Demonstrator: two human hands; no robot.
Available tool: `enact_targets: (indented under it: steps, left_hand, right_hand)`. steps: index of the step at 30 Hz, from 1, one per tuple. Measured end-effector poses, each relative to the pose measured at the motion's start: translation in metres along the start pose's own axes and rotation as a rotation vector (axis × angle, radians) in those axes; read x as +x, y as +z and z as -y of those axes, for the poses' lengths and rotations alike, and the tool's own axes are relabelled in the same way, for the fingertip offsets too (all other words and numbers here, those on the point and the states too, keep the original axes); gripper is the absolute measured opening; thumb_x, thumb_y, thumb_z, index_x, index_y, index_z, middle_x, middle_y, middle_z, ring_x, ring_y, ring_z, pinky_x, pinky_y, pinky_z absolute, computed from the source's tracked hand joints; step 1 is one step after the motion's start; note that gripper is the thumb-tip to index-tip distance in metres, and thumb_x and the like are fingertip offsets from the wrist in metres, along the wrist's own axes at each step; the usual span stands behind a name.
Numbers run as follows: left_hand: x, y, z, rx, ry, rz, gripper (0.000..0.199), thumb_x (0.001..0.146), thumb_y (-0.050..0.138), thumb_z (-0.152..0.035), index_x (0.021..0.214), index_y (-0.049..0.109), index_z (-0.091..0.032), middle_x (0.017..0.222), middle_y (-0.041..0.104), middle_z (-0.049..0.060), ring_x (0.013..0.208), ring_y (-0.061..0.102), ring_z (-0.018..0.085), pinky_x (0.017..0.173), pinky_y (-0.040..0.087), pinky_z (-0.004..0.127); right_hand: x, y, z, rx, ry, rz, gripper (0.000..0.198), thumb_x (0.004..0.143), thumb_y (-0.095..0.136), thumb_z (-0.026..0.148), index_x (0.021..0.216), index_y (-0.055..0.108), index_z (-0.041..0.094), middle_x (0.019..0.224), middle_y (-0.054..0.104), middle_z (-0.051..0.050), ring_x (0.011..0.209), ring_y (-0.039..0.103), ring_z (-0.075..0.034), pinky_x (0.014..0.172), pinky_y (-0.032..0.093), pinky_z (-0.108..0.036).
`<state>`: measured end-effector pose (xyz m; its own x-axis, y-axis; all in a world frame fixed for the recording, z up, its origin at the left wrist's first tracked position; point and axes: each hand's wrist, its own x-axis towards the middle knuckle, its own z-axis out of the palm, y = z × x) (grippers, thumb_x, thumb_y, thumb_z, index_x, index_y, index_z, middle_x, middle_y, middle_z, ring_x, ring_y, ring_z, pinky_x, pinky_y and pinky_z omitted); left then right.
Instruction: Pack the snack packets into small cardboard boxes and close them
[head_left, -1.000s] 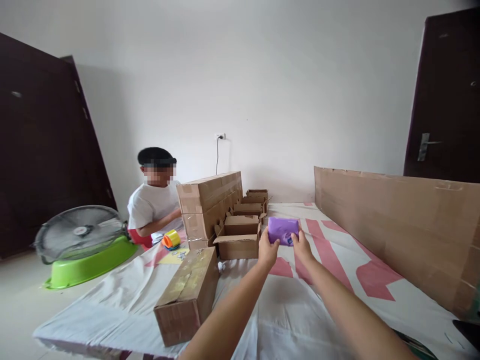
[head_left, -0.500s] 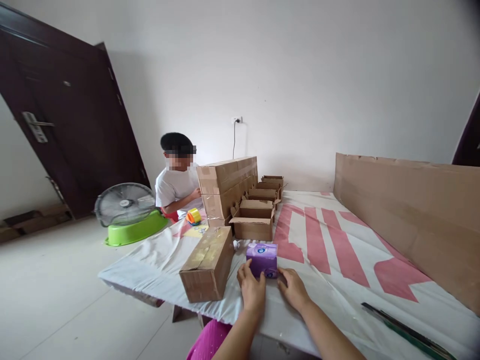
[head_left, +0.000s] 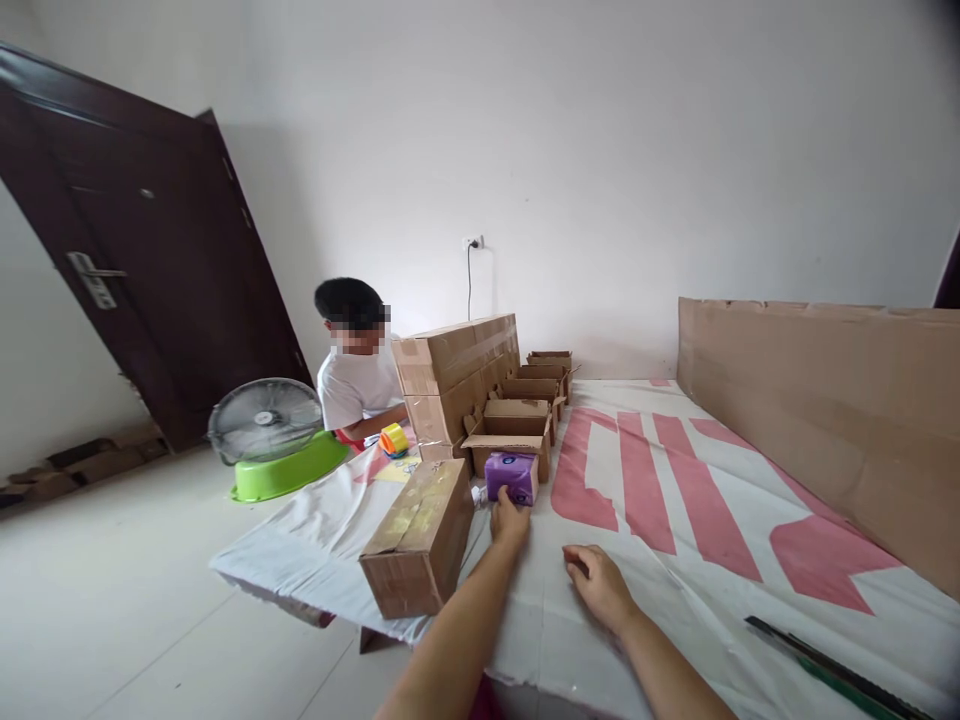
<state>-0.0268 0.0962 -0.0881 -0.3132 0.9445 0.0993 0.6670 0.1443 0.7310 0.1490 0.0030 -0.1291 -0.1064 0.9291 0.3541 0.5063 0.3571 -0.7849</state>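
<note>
My left hand [head_left: 511, 522] grips a purple tissue pack [head_left: 504, 477] from its near side, with the fingers partly hidden. The pack is tilted, just in front of the nearest open cardboard box [head_left: 517, 442]. To the right, my right hand [head_left: 598, 582] rests low over the tabletop, apart from the pack. Its fingers are loosely bent, the thumb stands off, and nothing is in it. A closed, taped carton [head_left: 420, 540] lies to the left of my left forearm.
More open boxes [head_left: 544, 372] line up behind, beside stacked taped cartons [head_left: 457, 365]. A tape roll [head_left: 394, 440] lies near a seated person [head_left: 352, 390]. A green-handled cutter [head_left: 825, 665] is at front right. A large cardboard sheet [head_left: 810, 400] borders the table's right side.
The tissue pack has moved forward in my left hand, toward the nearest open box. My right hand has come away from it and sits a little lower to the right.
</note>
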Motion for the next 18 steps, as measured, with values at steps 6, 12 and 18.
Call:
enact_targets:
  steps: [6, 12, 18]
  left_hand:
    - [0.006, 0.009, 0.008, 0.259, 0.051, -0.104, 0.056, 0.083, 0.055, -0.019, 0.137, 0.041, -0.011, 0.135, 0.053, 0.021, 0.134, 0.042, 0.031, 0.108, 0.029, 0.040]
    - [-0.005, 0.009, 0.006, 0.388, 0.149, -0.068, 0.034, 0.087, 0.044, -0.018, 0.117, 0.058, -0.009, 0.129, 0.056, 0.022, 0.129, 0.045, 0.034, 0.104, 0.033, 0.044]
    - [-0.040, 0.006, 0.003, 0.428, 0.260, 0.114, 0.048, 0.089, 0.043, -0.023, 0.132, 0.049, -0.003, 0.148, 0.039, 0.027, 0.142, 0.029, 0.039, 0.114, 0.020, 0.054]
  right_hand:
    - [0.001, -0.001, -0.003, 0.010, 0.016, 0.042, 0.037, 0.080, 0.049, 0.025, 0.108, 0.071, 0.015, 0.104, 0.071, -0.012, 0.100, 0.065, -0.023, 0.093, 0.048, -0.036]
    - [-0.001, -0.006, -0.004, -0.020, 0.021, 0.054, 0.030, 0.079, 0.050, 0.026, 0.098, 0.072, 0.016, 0.098, 0.071, -0.011, 0.096, 0.065, -0.024, 0.091, 0.048, -0.036]
    - [-0.001, -0.011, -0.002, -0.042, 0.020, 0.084, 0.028, 0.079, 0.050, 0.027, 0.095, 0.071, 0.017, 0.096, 0.071, -0.010, 0.094, 0.065, -0.023, 0.089, 0.048, -0.035]
